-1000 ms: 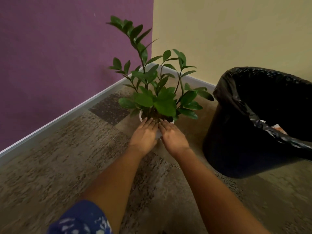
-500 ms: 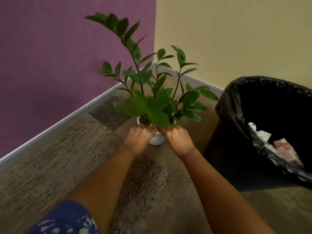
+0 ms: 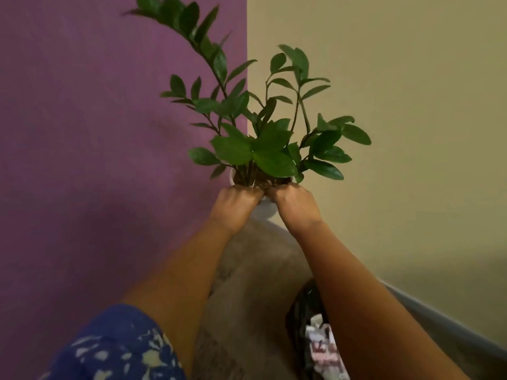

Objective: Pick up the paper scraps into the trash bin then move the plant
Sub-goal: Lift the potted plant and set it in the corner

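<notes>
A green leafy plant in a small white pot is held up in the air in front of the wall corner. My left hand grips the pot's left rim and my right hand grips its right rim. Most of the pot is hidden behind my fingers. The black-lined trash bin shows only partly at the bottom, behind my right forearm, with crumpled paper scraps inside it.
A purple wall fills the left and a beige wall the right, meeting in a corner behind the plant. Patterned brown carpet lies below between my arms. A grey baseboard runs along the right wall.
Both hands closed on the pot's rim and lifted the plant off the carpet. The view tilted up, so the bin slid down toward the bottom edge.
</notes>
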